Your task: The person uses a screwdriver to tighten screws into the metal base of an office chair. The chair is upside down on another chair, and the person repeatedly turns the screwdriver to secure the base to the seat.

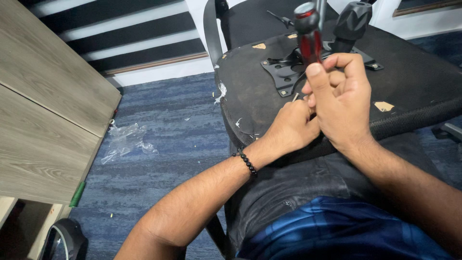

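Black bead bracelet [247,162], dark trousers [288,188], blue shirt [346,231]

Red-and-black plastic-handled screwdriver [308,36] standing nearly upright, handle end topmost, over black fabric-covered upturned chair seat [414,72] lying underside up, bearing black metal mounting plate [284,70] and showing torn patches along its near edge.

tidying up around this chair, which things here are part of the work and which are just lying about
In use:
- screwdriver, held in the right hand
- upturned chair seat with its black metal plate
- left hand, down at the seat by a screw

Lying about:
- crumpled clear plastic on the carpet
- wooden cabinet
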